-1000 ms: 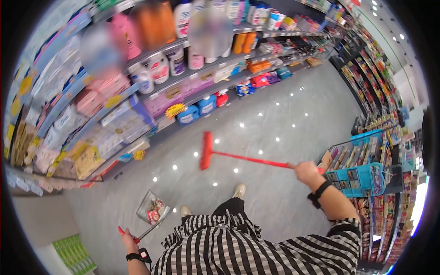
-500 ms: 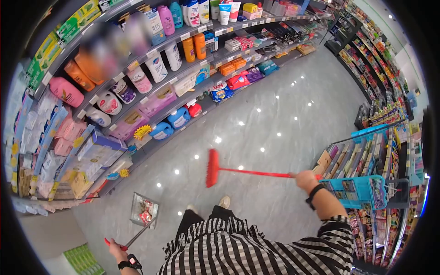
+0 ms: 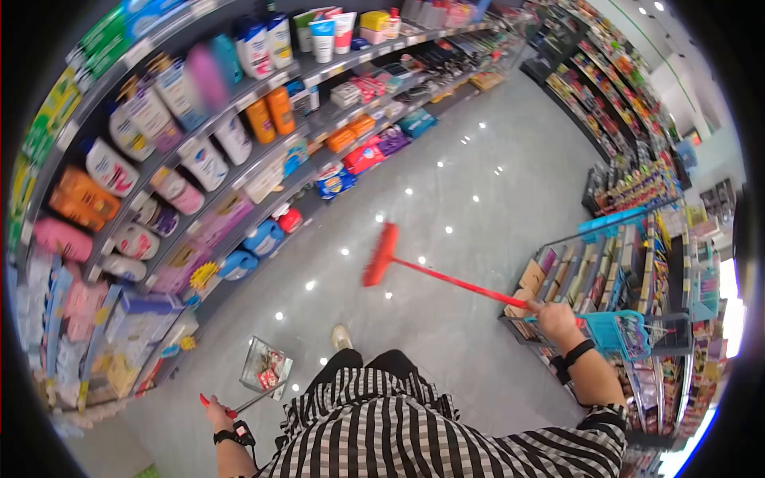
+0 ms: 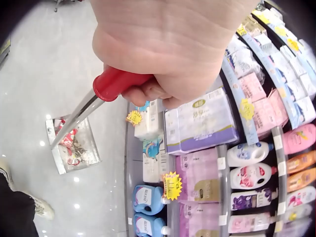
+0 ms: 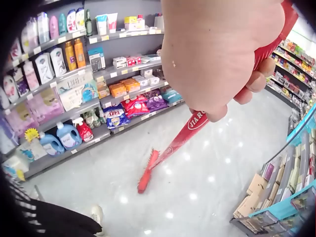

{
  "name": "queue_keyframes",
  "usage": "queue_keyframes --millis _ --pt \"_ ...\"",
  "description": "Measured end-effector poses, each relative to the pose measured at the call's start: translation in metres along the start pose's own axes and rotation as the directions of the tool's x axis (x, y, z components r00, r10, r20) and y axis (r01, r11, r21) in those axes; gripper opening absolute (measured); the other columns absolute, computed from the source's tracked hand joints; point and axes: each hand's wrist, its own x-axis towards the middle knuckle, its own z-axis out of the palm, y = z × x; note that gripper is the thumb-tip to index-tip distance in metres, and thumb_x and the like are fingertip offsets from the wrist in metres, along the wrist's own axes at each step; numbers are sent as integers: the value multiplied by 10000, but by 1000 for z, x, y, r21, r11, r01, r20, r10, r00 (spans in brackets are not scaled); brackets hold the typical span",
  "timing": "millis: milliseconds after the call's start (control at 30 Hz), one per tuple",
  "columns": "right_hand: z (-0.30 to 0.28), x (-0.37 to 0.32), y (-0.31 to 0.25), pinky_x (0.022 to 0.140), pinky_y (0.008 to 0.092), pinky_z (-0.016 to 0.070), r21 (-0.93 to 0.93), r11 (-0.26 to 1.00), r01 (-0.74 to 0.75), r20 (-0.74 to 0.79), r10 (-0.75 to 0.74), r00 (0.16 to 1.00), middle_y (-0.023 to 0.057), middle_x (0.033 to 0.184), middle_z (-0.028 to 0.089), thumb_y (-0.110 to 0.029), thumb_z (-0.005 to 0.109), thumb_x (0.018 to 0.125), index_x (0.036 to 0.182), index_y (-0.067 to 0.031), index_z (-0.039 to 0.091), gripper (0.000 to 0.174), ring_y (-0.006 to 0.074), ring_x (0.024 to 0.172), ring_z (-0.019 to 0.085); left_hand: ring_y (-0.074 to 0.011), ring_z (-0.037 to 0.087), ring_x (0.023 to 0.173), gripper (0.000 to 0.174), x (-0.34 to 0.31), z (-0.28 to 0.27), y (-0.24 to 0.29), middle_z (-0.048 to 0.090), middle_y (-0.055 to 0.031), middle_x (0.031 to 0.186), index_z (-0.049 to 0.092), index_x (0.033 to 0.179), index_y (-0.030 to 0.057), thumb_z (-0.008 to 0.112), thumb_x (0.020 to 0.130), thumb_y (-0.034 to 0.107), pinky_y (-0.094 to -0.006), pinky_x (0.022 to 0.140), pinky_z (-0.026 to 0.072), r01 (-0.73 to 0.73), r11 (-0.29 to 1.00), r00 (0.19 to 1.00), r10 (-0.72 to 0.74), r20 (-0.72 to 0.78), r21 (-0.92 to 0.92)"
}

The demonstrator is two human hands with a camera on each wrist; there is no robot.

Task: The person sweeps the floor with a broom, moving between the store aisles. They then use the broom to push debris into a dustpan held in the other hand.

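Note:
My right hand [image 3: 556,323] grips the red handle of a broom [image 3: 458,280]; in the right wrist view my fingers [image 5: 256,81] curl round it. The broom's red bristled head [image 5: 144,178] is out in the aisle, ahead of my feet. My left hand [image 3: 218,413] holds the red grip [image 4: 112,84] of a long-handled dustpan [image 3: 253,368], down at my left side. Red and white wrappers and dark debris [image 4: 71,143] lie inside the pan, which is close over the grey floor.
Shelves with shampoo bottles [image 3: 179,190], blue detergent jugs [image 3: 263,239] and tissue packs [image 4: 200,121] line the left. On the right stands a rack of books [image 3: 594,271] with a blue basket [image 3: 617,334]. The shiny grey floor [image 3: 478,175] runs between them. My light shoe [image 3: 341,336] is ahead.
The broom head swings down toward me, then away and slightly right. The view has turned and moved along the aisle as I step. Both hands keep their holds, and the wrappers stay in the dustpan.

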Motion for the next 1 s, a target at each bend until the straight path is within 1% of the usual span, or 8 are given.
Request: queue_keyframes --millis 67,233,300,400,500,633,700,1000 --pt "10 12 -21 513 374 450 134 990 53 -35 -48 998 84 617 578 -146 423 805 1237 -241 454 443 253 603 597 -145 360 433 184 -10 27 16 358 2 554 408 740 104 517 833 219 -306 432 357 53 995 998 -56 26 90" --pt "30 90 -112 539 383 470 387 901 196 -93 -173 980 101 658 592 -105 423 788 1209 -213 477 439 266 621 602 -151 378 409 206 -37 77 39 370 -9 524 422 719 87 537 825 221 -308 408 376 -14 992 996 3 84 126" --pt "30 134 -141 567 392 481 426 878 218 -18 -233 972 116 714 613 -108 413 794 1213 -204 473 434 268 674 615 -148 383 407 212 -70 94 51 369 -4 511 429 726 80 543 824 229 -306 405 377 -53 985 985 24 174 166" --pt "62 192 -155 603 400 490 381 877 293 -4 -316 949 130 767 628 -117 396 811 1232 -213 456 436 276 727 625 -137 372 401 218 -117 114 47 359 4 500 422 701 93 540 829 224 -297 406 370 -103 983 985 79 155 153" --pt "69 212 -109 634 402 495 481 854 198 95 -275 957 124 806 635 -116 375 825 1246 -230 441 441 280 762 628 -125 357 402 203 -157 131 57 347 14 503 428 696 105 530 834 214 -288 406 360 -159 969 981 133 143 190" --pt "102 201 -28 638 396 497 411 903 125 158 -205 966 120 831 636 -107 375 823 1252 -253 431 457 275 765 628 -127 365 404 219 -193 168 63 340 11 497 425 679 102 538 826 218 -290 402 354 -208 960 969 177 171 189" --pt "130 177 15 618 399 490 397 912 103 103 -156 982 119 806 633 -111 384 819 1259 -250 419 462 272 740 626 -115 370 384 201 -198 190 61 369 17 493 438 680 97 540 821 198 -272 378 335 -228 954 963 191 191 194" --pt "132 45 123 608 418 473 387 890 -240 318 115 941 132 778 628 -194 455 825 1241 -252 426 422 300 717 614 -125 361 372 214 -214 271 63 359 12 473 450 666 82 553 811 201 -281 365 336 -269 931 938 195 286 246"
